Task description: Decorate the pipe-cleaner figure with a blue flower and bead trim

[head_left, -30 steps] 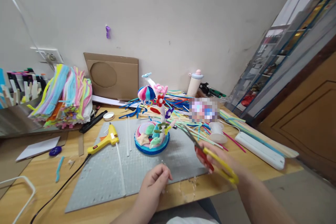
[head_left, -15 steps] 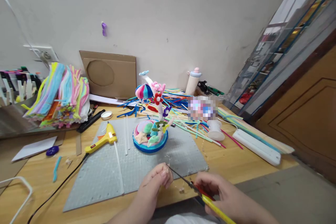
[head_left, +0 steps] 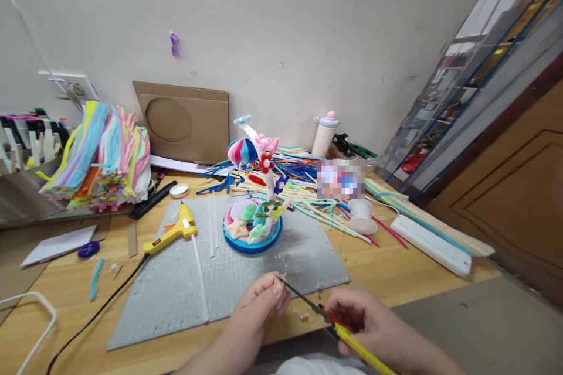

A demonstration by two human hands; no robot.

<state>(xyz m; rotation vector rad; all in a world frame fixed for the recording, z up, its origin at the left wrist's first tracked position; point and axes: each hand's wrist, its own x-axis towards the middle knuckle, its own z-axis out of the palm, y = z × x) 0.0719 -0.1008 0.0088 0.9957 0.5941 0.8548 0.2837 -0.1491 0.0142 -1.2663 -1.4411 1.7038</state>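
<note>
My right hand (head_left: 363, 319) grips scissors (head_left: 305, 300) with yellow-and-red handles and long dark blades. The blade tips reach to the fingertips of my left hand (head_left: 266, 299). That hand is closed in a pinch near the front edge of the cutting mat; whatever is in it is too small to make out. Small pale bits (head_left: 302, 316) show below the blades. Beyond my hands stands a decoration of fuzzy pipe cleaners (head_left: 253, 243) on a round blue base, with a starfish, flowers and a striped umbrella-like dome.
A grey cutting mat (head_left: 162, 299) covers the table's middle, with a yellow glue gun (head_left: 176, 231) on its left. Loose pipe cleaners (head_left: 303, 173), a white spool (head_left: 361, 217) and a power strip (head_left: 431, 245) lie at the right. Bundled pipe cleaners (head_left: 97, 152) stand at the left.
The scissors and both hands stay nearly in place, with the blade tips still at my left fingertips. The view has shifted very slightly.
</note>
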